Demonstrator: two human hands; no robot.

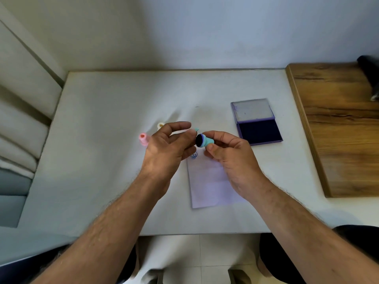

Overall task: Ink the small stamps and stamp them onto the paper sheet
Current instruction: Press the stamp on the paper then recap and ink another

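Pinching a teal stamp (pixel 205 141) above the paper sheet (pixel 211 181), the right hand (pixel 229 154) turns its dark inked face leftward. The left hand (pixel 167 148) hovers beside it, fingers loosely spread, with a teal bit (pixel 196 130) at its fingertips; whether it grips that, I cannot tell. On the white table (pixel 102 160) a pink stamp (pixel 143 138) and a cream stamp (pixel 161 125) lie left, an open ink pad (pixel 258 131) right.

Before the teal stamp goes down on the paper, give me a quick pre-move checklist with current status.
1. Teal stamp gripped: ok, right hand pinches it.
2. Stamp face inked: ok, face looks dark.
3. Paper sheet free space: ok, one blue mark at its far corner only.
4. Left hand clear of sheet: not ok, it hovers over the far corner.
5. Ink pad open: ok.
6. Left hand's teal piece: cannot tell what it is.
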